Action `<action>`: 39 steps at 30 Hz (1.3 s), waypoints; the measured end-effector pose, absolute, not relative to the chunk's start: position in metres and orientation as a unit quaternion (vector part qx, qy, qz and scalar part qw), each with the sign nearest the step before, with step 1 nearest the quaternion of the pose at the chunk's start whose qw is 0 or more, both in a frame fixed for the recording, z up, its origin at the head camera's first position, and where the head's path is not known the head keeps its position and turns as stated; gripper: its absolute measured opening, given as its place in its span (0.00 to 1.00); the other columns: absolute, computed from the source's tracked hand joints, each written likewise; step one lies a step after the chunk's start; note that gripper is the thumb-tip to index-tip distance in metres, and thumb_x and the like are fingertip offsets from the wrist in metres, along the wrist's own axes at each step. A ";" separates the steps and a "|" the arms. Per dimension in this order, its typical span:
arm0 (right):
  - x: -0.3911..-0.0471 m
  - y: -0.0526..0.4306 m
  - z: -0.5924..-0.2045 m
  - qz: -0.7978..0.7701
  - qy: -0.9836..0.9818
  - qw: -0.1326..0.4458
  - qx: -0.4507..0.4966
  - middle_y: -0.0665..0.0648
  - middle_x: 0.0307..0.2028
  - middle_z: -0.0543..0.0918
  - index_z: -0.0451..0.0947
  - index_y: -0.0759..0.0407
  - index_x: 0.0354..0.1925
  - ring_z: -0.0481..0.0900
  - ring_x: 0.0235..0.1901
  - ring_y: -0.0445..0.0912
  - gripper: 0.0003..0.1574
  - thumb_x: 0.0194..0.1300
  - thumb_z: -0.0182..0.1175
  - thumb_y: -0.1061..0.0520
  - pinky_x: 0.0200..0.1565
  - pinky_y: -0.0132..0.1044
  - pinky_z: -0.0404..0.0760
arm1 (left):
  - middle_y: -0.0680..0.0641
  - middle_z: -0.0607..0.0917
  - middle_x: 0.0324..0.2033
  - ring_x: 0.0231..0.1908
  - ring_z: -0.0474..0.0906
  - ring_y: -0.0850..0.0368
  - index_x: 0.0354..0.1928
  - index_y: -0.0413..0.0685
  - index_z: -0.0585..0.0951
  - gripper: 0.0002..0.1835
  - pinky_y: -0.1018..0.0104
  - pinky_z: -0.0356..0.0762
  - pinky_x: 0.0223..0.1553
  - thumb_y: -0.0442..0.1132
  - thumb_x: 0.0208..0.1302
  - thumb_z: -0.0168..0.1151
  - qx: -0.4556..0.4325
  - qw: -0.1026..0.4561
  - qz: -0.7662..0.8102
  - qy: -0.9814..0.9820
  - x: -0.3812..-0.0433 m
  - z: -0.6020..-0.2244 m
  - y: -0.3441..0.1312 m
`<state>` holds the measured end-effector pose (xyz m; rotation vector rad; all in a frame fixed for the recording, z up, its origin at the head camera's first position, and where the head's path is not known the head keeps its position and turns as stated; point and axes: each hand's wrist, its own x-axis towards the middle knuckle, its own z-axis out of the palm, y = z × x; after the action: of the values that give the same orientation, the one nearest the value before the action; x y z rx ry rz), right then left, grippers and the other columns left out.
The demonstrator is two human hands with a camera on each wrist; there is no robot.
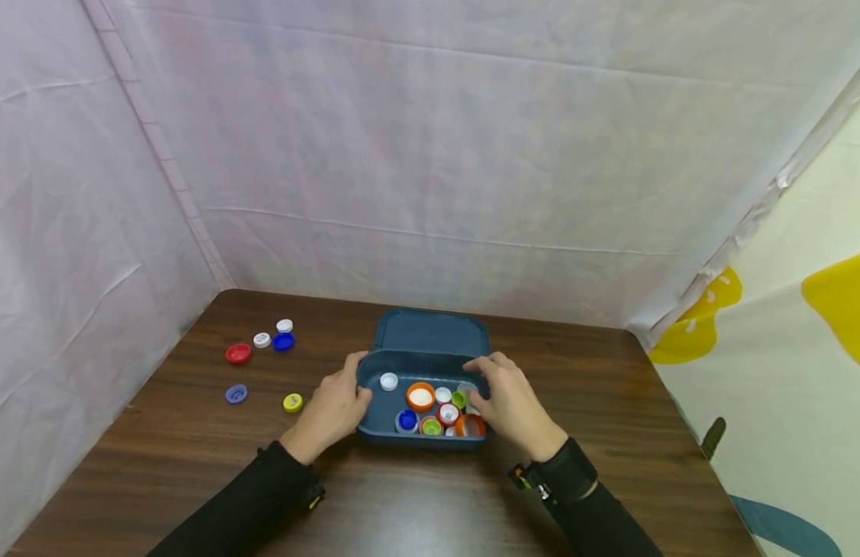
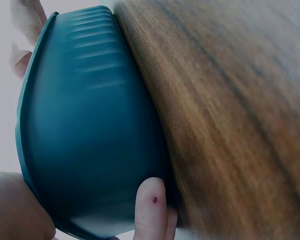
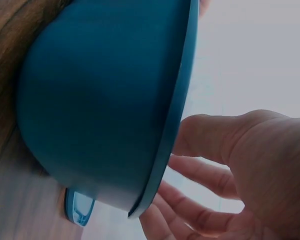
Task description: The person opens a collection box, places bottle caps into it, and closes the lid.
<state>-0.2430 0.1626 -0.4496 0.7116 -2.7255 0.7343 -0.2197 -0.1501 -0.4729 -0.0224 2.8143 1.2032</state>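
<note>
A dark blue plastic box (image 1: 402, 362) sits on the table, holding several bottle caps in orange, white, green, red and blue. My left hand (image 1: 335, 404) grips its left end, thumb at the rim and fingers against the outer wall (image 2: 95, 145). Over the right end is my right hand (image 1: 510, 398), its thumb and fingers spread apart and reaching past the rim (image 3: 172, 115). Close to those fingertips lie a green cap (image 1: 459, 399) and a large orange ring cap (image 1: 470, 425). Nothing shows pinched in the right hand.
Behind the box lies a matching blue lid (image 1: 432, 333). Loose on the table's left side are a red cap (image 1: 238, 353), a blue cap (image 1: 283, 342), a purple-blue cap (image 1: 237, 394), a yellow cap (image 1: 293, 402) and white caps (image 1: 262, 340). White sheeting (image 1: 402, 155) hangs behind the table.
</note>
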 end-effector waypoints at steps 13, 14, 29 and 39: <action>-0.246 0.189 -0.462 0.322 -0.928 0.044 0.183 0.72 0.69 0.85 0.73 0.69 0.81 0.92 0.63 0.62 0.42 0.78 0.75 0.59 0.63 0.57 0.93 | 0.41 0.83 0.39 0.27 0.85 0.54 0.92 0.49 0.58 0.38 0.64 0.86 0.27 0.37 0.87 0.58 -0.007 0.039 0.394 0.918 -0.220 -0.471 -0.153; -0.246 0.192 -0.464 0.338 -0.923 0.026 0.179 0.72 0.71 0.85 0.71 0.69 0.82 0.93 0.61 0.61 0.43 0.79 0.75 0.59 0.60 0.56 0.94 | 0.41 0.83 0.39 0.27 0.85 0.54 0.92 0.49 0.58 0.38 0.64 0.86 0.27 0.37 0.87 0.58 -0.007 0.039 0.394 0.918 -0.220 -0.471 -0.153; -0.245 0.198 -0.472 0.524 -0.836 -0.114 0.115 0.76 0.77 0.80 0.66 0.69 0.87 0.92 0.63 0.67 0.44 0.80 0.68 0.66 0.32 0.52 0.96 | 0.35 0.87 0.49 0.27 0.86 0.53 0.92 0.50 0.58 0.38 0.64 0.87 0.27 0.38 0.87 0.58 -0.009 0.049 0.398 0.916 -0.219 -0.471 -0.156; -0.240 0.200 -0.470 0.538 -0.829 -0.116 0.102 0.78 0.74 0.81 0.67 0.69 0.86 0.94 0.57 0.64 0.43 0.79 0.68 0.68 0.33 0.55 0.97 | 0.32 0.90 0.67 0.53 0.91 0.42 0.85 0.40 0.70 0.32 0.45 0.92 0.48 0.49 0.90 0.58 0.018 0.005 0.338 0.941 -0.223 -0.468 -0.166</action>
<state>-0.2404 0.2002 -0.4701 0.3452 -2.8156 1.8268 -0.2231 -0.1662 -0.4676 0.0560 2.9479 1.0581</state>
